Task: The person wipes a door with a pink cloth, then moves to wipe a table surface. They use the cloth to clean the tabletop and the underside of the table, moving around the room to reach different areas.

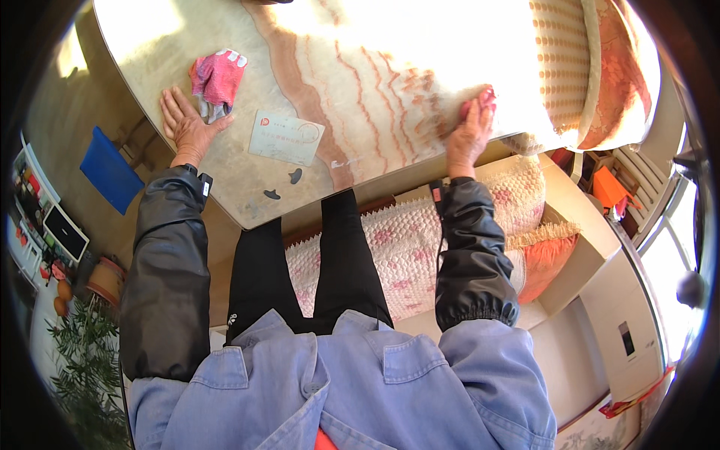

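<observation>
My left hand [188,125] rests on the stone-patterned table [371,121], fingers apart, at its left edge. Its thumb lies by the lower end of a crumpled pink and grey cloth item [219,81]. Toward the table's right side, my right hand [473,128] is closed over a small pink cloth [488,97], which shows past the fingers and beside them. Between the hands, nearer the left one, a pale printed card or envelope [287,138] lies flat. Two small dark flat pieces, one [295,176] beside the other [272,194], lie near the table's front edge.
A cushioned seat with a quilted floral cover [405,259] stands under the table's front edge. Patterned cushions or fabric [562,73] border the table at right. A blue chair or stool seat [111,170] and a potted plant [84,349] are at left.
</observation>
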Available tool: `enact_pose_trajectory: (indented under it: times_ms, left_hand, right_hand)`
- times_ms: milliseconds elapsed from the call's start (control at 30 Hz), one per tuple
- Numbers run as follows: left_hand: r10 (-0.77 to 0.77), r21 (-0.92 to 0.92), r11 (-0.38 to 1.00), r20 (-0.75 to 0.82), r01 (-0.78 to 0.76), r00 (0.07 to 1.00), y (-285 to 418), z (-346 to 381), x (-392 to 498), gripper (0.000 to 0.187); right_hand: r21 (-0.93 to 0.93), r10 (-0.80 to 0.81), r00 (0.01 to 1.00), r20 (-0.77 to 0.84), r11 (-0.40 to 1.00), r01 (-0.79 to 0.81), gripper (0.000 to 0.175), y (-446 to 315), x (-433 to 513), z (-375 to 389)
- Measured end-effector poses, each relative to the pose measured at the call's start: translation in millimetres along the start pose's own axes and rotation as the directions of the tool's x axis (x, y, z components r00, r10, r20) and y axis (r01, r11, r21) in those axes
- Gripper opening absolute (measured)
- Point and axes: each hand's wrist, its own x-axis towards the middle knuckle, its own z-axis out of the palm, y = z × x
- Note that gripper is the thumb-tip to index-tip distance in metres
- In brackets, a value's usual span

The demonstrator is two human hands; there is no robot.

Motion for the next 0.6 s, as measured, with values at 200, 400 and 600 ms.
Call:
enact_pose_trajectory:
  times_ms: [200, 400, 600]
  left_hand:
    - [-0.02, 0.031, 0.999, 0.047, 0.018, 0.999, 0.1, -1.1, 1.6, 0.149]
    - [-0.041, -0.056, 0.997, 0.075, 0.045, 0.996, 10.2, -15.5, -1.6, 0.15]
    - [-0.069, -0.1, 0.992, 0.118, 0.081, 0.991, 15.4, -26.0, -1.3, 0.15]
  right_hand:
    - [0.367, -0.508, 0.856, 0.094, 0.817, 0.445, 0.043, -144.3, -71.3, -47.4]
    - [0.3, -0.195, 0.981, 0.009, 0.936, 0.183, 0.04, -150.2, 6.4, -13.9]
    - [0.323, -0.342, 0.94, -0.001, 0.889, 0.324, 0.045, -247.6, -1.4, 0.9]
